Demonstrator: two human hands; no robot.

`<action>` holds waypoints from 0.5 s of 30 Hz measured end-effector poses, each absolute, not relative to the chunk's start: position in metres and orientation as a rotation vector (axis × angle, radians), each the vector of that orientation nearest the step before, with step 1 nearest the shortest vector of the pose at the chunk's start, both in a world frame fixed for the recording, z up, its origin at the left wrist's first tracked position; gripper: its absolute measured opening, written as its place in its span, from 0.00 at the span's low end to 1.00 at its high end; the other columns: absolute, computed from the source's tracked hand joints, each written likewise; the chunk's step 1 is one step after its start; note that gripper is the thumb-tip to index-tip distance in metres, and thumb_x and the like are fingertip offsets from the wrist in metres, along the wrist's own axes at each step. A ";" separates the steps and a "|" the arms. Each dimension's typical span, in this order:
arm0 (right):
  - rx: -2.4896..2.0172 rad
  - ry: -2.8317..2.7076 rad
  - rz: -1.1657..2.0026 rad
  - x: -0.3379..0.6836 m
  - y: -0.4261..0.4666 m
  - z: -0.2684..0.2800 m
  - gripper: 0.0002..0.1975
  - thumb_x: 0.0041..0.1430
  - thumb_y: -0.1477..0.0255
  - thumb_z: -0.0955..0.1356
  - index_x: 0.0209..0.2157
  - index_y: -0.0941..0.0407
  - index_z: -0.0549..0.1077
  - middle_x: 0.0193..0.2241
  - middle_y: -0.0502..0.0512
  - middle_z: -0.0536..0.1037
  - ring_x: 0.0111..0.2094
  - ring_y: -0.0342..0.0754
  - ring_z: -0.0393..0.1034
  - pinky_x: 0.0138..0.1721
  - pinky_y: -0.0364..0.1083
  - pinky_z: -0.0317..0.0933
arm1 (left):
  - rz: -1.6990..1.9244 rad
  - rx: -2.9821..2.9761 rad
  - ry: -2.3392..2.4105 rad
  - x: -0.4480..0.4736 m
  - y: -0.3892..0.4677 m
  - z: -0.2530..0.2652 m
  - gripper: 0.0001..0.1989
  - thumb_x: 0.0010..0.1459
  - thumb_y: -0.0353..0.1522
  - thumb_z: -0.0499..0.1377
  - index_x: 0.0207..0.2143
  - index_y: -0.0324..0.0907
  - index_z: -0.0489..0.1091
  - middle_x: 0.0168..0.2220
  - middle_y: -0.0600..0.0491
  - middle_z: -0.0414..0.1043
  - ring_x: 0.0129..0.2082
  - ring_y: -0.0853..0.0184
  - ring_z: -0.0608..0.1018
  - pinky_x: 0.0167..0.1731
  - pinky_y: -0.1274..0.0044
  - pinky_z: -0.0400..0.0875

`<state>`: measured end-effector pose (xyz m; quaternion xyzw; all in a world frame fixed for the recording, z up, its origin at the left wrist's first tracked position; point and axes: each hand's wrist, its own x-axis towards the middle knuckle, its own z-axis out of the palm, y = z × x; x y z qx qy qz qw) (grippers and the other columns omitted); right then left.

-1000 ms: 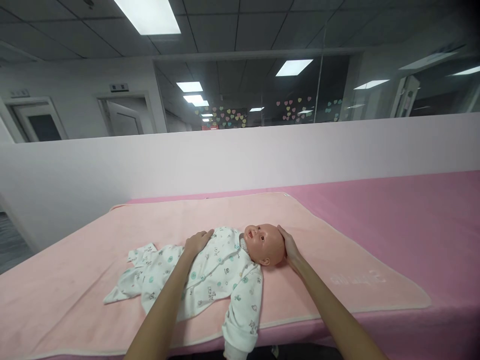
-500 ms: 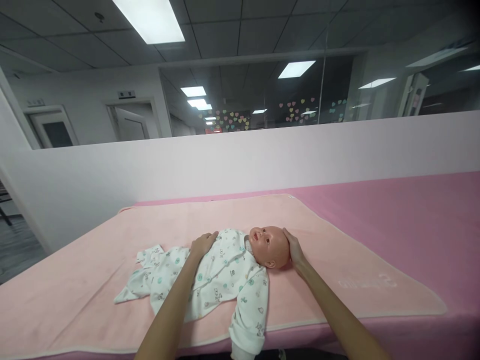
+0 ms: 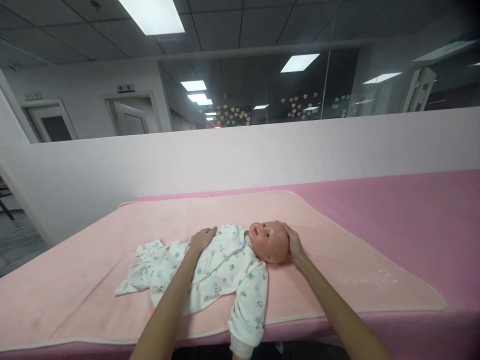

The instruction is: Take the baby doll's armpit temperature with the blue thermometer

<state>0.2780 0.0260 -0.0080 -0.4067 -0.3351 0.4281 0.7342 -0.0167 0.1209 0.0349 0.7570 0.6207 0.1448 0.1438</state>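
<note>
A baby doll point(image 3: 269, 241) lies on its back across the middle of a peach blanket point(image 3: 93, 260), its head toward the right. It wears a white one-piece suit point(image 3: 221, 272) printed with small green and grey figures. My left hand point(image 3: 202, 239) rests flat on the doll's belly, fingers stretched out. Against the crown of the doll's head lies my right hand point(image 3: 294, 244), its fingers laid along the curve without closing round it. One sleeve point(image 3: 247, 312) hangs toward the near edge, and the legs of the suit spread to the left.
Beneath the blanket is a pink padded surface point(image 3: 412, 225). A low white wall point(image 3: 232, 160) runs along the back, with glass point(image 3: 243, 90) bearing heart stickers above it. Dark floor point(image 3: 18, 245) shows at the far left.
The view has tilted slightly, so the scene sits a little higher in the frame. The fingers of my right hand reach slightly farther over the top of the doll's head; my left hand stays on the belly.
</note>
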 end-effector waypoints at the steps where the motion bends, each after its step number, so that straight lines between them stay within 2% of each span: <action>1: -0.894 -0.733 0.940 0.278 0.026 -0.009 0.20 0.46 0.56 0.68 0.33 0.58 0.76 0.35 0.54 0.79 0.41 0.52 0.71 0.43 0.46 0.64 | 0.420 2.176 1.787 -0.017 0.121 0.035 0.33 0.54 0.53 0.37 0.44 0.44 0.70 0.48 0.48 0.70 0.48 0.54 0.71 0.45 0.68 0.63; 6: -0.918 -0.775 0.904 0.282 0.030 -0.017 0.21 0.46 0.55 0.67 0.33 0.59 0.76 0.32 0.53 0.79 0.42 0.52 0.70 0.44 0.46 0.63 | 0.451 2.143 1.787 -0.016 0.123 0.034 0.32 0.53 0.52 0.39 0.43 0.44 0.70 0.47 0.47 0.71 0.47 0.53 0.71 0.44 0.68 0.63; 12: -0.896 -0.809 0.899 0.284 0.031 -0.016 0.22 0.47 0.55 0.66 0.37 0.58 0.75 0.38 0.53 0.78 0.45 0.50 0.69 0.46 0.46 0.61 | 0.534 2.107 1.771 -0.016 0.124 0.033 0.29 0.53 0.52 0.42 0.41 0.44 0.71 0.46 0.47 0.71 0.47 0.52 0.71 0.44 0.67 0.62; 15: -0.920 -0.787 0.879 0.284 0.031 -0.016 0.22 0.46 0.54 0.67 0.35 0.58 0.75 0.35 0.53 0.78 0.42 0.50 0.70 0.43 0.45 0.63 | 0.614 2.061 1.798 -0.016 0.123 0.033 0.26 0.51 0.51 0.46 0.37 0.43 0.73 0.43 0.45 0.73 0.45 0.49 0.72 0.45 0.62 0.61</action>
